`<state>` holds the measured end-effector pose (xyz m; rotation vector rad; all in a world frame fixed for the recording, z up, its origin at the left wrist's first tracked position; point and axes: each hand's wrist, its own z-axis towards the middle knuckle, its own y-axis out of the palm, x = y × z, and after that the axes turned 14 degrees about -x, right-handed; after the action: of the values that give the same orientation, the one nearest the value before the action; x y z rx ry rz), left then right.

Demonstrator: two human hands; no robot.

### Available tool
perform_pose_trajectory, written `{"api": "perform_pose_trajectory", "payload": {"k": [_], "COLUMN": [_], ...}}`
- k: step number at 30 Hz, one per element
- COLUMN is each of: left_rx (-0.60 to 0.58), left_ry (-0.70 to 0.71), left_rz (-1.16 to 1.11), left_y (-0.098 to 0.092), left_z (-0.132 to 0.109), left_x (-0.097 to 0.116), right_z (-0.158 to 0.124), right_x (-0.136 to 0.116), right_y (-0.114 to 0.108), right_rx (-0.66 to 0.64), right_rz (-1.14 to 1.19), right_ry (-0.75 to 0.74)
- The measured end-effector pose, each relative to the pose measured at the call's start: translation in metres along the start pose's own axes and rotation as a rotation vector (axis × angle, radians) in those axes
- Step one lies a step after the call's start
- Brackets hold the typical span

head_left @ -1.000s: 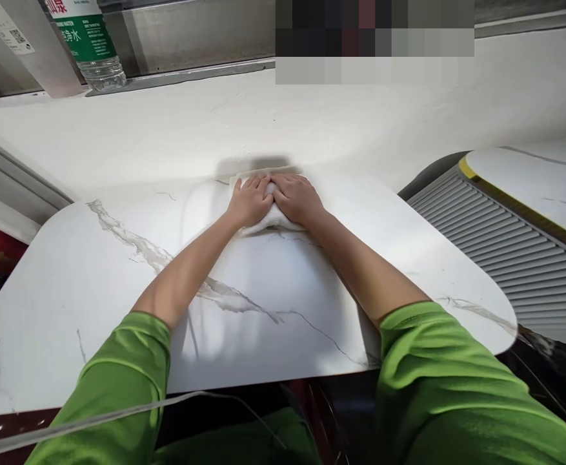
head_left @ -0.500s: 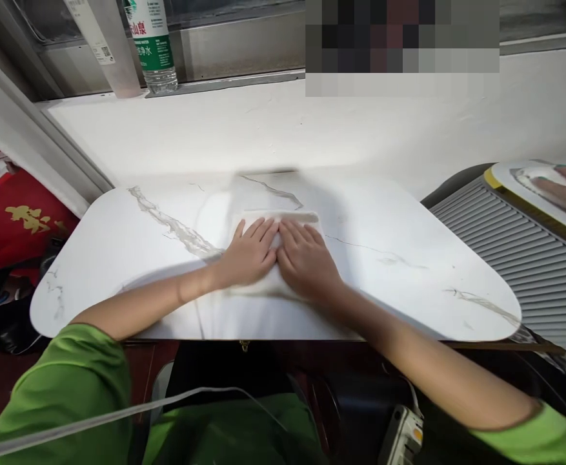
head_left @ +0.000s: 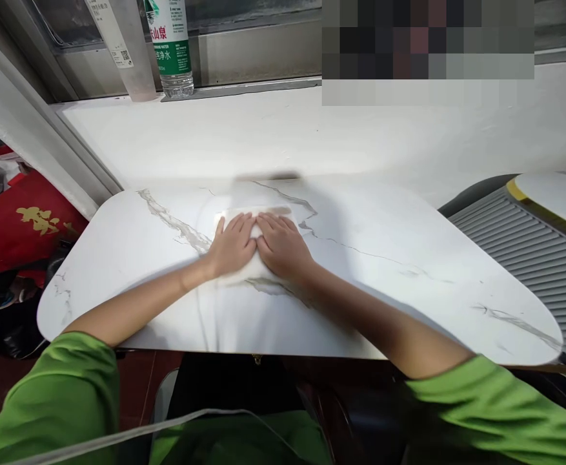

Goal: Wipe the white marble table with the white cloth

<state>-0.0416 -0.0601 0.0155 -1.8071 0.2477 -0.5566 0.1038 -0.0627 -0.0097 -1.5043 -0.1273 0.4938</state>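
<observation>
A white cloth (head_left: 237,276) lies flat on the white marbled tabletop (head_left: 399,226), a little left of its middle. My left hand (head_left: 233,245) presses on the cloth's left half with the fingers stretched out. Beside it, my right hand (head_left: 281,244) lies flat on the right half, fingers stretched forward. The two hands meet at thumbs and index fingers. Much of the cloth is hidden beneath them.
On the window ledge behind stand a water bottle with a green label (head_left: 173,55) and a frosted plastic bottle (head_left: 135,71). A red bag (head_left: 26,219) is at the left. At the right is a grey ribbed panel (head_left: 519,252). A pale cord (head_left: 166,426) crosses in front.
Both hands have slid left along the tabletop with the cloth under them. The view has shifted a little. A third hand at the right edge is no longer in view.
</observation>
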Motion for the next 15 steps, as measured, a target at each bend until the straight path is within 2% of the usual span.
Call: {"api": "perform_pose_trajectory", "payload": {"k": [4, 7, 11, 15], "left_rx": [0.046, 0.088, 0.104, 0.112], "left_ry": [-0.003, -0.021, -0.032, -0.03], "left_rz": [0.016, 0.034, 0.045, 0.059], "left_y": [-0.018, -0.026, -0.028, -0.024], "left_z": [0.059, 0.091, 0.107, 0.098], "left_x": [-0.036, -0.055, -0.063, -0.059], "right_z": [0.071, 0.106, 0.121, 0.109], "right_x": [0.022, 0.034, 0.04, 0.032], "right_y": [0.004, 0.007, 0.009, 0.006], "right_rx": [0.025, 0.046, 0.069, 0.033], "right_rz": [0.036, 0.065, 0.088, 0.05], "right_ry": [-0.016, -0.007, -0.002, 0.024]}}
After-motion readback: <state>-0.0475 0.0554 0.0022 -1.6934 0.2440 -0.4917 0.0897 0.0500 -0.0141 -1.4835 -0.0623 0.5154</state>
